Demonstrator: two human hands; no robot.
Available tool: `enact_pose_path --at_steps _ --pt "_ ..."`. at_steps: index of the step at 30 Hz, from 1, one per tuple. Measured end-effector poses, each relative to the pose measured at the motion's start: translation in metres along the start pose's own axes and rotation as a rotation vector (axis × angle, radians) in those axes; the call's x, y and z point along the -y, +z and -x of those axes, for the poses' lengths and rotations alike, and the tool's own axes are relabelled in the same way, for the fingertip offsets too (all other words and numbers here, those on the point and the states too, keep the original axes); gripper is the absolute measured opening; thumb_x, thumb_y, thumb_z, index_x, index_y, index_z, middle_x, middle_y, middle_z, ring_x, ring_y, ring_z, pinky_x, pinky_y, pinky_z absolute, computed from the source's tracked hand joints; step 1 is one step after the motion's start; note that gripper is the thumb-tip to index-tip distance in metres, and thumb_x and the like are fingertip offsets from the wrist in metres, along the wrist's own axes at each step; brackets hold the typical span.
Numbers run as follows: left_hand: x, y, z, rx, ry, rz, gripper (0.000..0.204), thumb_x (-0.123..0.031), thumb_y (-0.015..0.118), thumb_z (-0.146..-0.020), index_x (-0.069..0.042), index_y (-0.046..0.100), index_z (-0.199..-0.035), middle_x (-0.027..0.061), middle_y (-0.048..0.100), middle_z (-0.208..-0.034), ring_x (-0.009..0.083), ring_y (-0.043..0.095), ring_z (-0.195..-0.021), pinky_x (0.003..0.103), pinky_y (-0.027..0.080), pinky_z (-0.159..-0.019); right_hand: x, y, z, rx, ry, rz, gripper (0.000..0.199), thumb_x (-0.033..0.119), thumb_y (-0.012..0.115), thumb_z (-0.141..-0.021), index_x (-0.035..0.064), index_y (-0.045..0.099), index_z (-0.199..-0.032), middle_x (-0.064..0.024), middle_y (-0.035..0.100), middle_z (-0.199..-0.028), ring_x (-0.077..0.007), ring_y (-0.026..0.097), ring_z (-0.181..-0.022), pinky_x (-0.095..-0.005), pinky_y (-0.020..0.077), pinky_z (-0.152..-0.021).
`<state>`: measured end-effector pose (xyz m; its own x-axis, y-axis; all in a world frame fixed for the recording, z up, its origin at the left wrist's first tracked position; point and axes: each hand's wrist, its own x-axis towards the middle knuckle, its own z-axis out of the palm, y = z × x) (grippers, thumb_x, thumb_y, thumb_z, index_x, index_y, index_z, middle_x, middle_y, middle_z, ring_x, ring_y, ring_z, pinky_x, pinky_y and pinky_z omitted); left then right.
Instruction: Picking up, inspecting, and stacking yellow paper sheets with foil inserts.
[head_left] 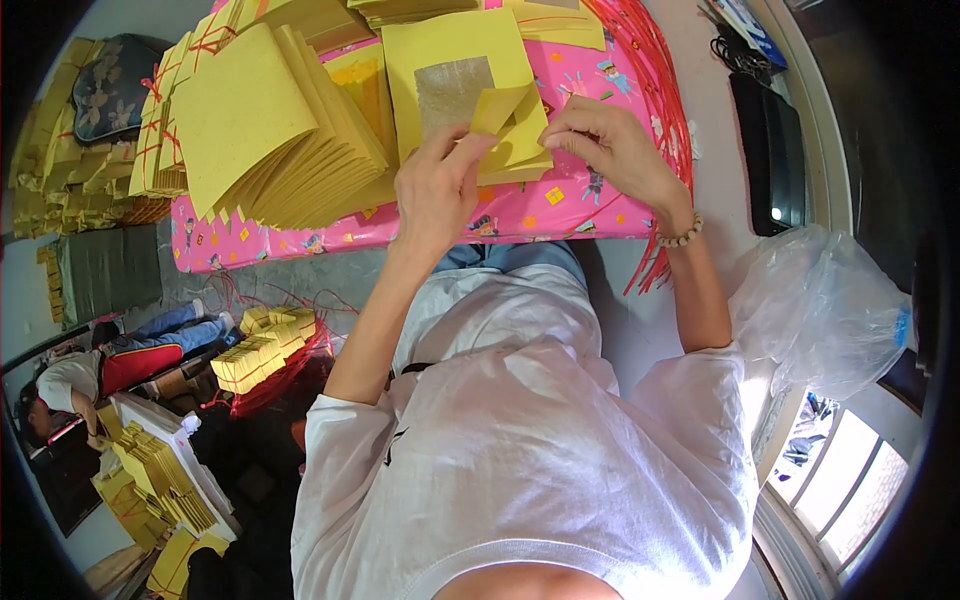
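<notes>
In front of me lies a stack of square yellow paper sheets (455, 45), with a silvery-grey patch on the top one. My left hand (438, 185) pinches a folded-over flap of the yellow paper (497, 106) near the stack's lower right part. Just off the right edge of that stack, my right hand (612, 150) has its thumb and forefinger brought together. Whether anything thin is between them I cannot make out. To the left of my left hand leans a thick fanned pile of folded yellow paper (260, 125).
A pink patterned cloth (350, 232) covers the table. Red strings (660, 110) hang along its right side. Tied yellow bundles (160, 140) stand at far left; others (265, 350) lie below the table. A clear plastic bag (820, 310) is at right. Another person (75, 380) works at lower left.
</notes>
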<state>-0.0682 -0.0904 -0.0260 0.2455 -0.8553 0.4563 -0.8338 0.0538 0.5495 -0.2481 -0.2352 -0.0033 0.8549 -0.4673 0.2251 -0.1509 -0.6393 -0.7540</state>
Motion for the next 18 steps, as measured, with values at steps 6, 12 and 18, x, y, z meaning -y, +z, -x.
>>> enact_pose_path --at_steps 6,12,18 --pt "-0.003 -0.007 -0.005 0.047 0.049 0.052 0.016 -0.016 0.068 -0.077 -0.012 0.068 -0.092 0.0057 0.061 -0.079 0.0245 0.059 -0.071 0.035 0.046 -0.061 0.009 0.000 -0.011 0.000 0.066 -0.080 0.017 0.017 0.059 -0.086 0.0007 0.064 -0.087 -0.0084 0.058 -0.073 -0.0183 0.056 -0.067 -0.0285 0.0441 -0.062" --pt "-0.002 -0.010 -0.008 0.120 -0.067 0.101 0.024 -0.023 0.073 -0.071 -0.012 0.069 -0.092 0.0049 0.059 -0.071 0.0224 0.055 -0.065 0.034 0.044 -0.059 0.011 0.002 -0.015 -0.015 0.055 -0.161 0.018 0.017 0.061 -0.086 0.0003 0.065 -0.087 -0.0055 0.060 -0.074 -0.0131 0.054 -0.069 -0.0262 0.0434 -0.063" --pt "-0.001 -0.011 -0.008 0.126 -0.095 0.120 0.024 -0.024 0.074 -0.070 -0.012 0.069 -0.091 0.0056 0.061 -0.073 0.0230 0.056 -0.068 0.034 0.045 -0.061 0.008 0.005 -0.015 -0.028 0.081 -0.185 0.018 0.018 0.063 -0.085 0.0010 0.067 -0.087 -0.0032 0.060 -0.074 -0.0107 0.053 -0.068 -0.0254 0.0424 -0.062"
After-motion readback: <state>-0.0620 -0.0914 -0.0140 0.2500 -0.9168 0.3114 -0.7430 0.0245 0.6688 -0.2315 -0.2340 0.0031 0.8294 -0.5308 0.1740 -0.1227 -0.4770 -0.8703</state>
